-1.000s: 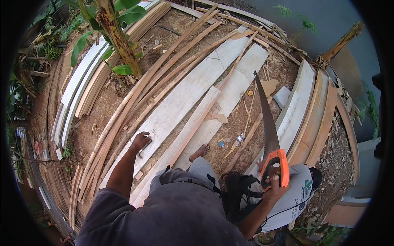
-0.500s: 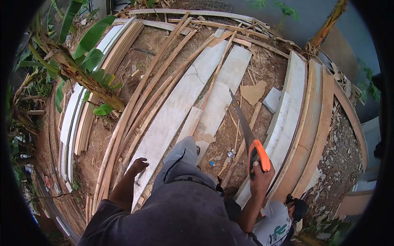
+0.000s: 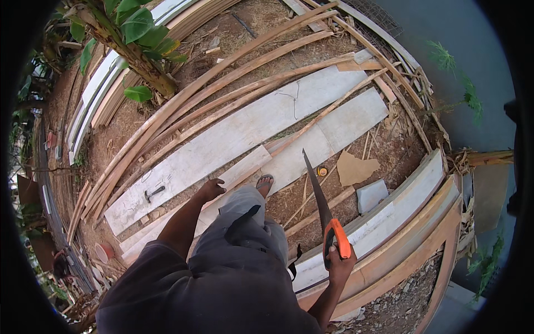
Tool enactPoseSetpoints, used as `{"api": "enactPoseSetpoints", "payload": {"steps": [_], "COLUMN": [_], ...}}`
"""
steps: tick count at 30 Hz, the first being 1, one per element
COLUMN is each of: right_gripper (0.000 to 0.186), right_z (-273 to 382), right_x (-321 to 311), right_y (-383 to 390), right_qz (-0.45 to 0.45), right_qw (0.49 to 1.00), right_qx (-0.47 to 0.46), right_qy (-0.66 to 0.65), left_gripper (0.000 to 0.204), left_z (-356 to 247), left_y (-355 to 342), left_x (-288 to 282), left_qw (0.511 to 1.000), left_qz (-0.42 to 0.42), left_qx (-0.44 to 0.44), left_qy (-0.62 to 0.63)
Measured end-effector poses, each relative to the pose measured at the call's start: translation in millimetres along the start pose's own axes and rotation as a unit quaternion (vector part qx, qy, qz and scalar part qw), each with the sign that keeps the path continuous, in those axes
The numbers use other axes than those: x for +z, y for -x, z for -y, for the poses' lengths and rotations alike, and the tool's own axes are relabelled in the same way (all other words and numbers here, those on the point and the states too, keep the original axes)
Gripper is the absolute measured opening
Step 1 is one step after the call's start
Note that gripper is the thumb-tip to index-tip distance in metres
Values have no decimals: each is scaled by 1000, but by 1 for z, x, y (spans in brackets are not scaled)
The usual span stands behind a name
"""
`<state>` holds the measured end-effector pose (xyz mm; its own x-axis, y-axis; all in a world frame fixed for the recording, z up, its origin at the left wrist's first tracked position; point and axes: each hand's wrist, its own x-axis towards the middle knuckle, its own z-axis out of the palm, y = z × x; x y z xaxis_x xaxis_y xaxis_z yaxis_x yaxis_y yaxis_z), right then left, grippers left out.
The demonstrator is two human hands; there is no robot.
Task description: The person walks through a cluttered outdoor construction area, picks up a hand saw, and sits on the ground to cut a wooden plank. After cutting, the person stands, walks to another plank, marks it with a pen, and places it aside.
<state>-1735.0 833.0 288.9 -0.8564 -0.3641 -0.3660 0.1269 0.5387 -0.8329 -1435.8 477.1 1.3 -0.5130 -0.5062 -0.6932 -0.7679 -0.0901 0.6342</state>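
The saw (image 3: pixel 321 201) is gripped in the right hand (image 3: pixel 340 264), pointed toward 11 o'clock, presumably for clearance; left hand (image 3: pixel 211 190) empty, loosely spread.

Pale boards (image 3: pixel 233 139) and wooden strips (image 3: pixel 300 42) lie on brown ground (image 3: pixel 401 132).

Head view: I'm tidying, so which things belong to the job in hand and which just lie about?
Likely in use:
saw, in the right hand
plank nearest the left hand

Seemingly lying about:
torn brown sheet
white block
hammer, untouched on a white board
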Motion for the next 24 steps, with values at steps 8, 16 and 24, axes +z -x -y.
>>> {"api": "enactPoseSetpoints", "payload": {"steps": [8, 16, 24], "right_gripper": [32, 81, 71], "right_z": [10, -8, -202], "right_x": [1, 93, 326], "right_y": [-145, -365, -509], "right_qz": [130, 408, 473], "right_qw": [962, 907, 821], "right_qx": [-54, -100, -283], "right_qy": [-232, 14, 149], "left_gripper": [54, 53, 60], "left_z": [-61, 7, 173], "left_y": [-17, -63, -179], "left_x": [78, 199, 302], "left_qw": [986, 929, 811], "left_qz": [-73, -240, -296], "left_qx": [-82, -187, -305], "left_qy": [125, 209, 402]}}
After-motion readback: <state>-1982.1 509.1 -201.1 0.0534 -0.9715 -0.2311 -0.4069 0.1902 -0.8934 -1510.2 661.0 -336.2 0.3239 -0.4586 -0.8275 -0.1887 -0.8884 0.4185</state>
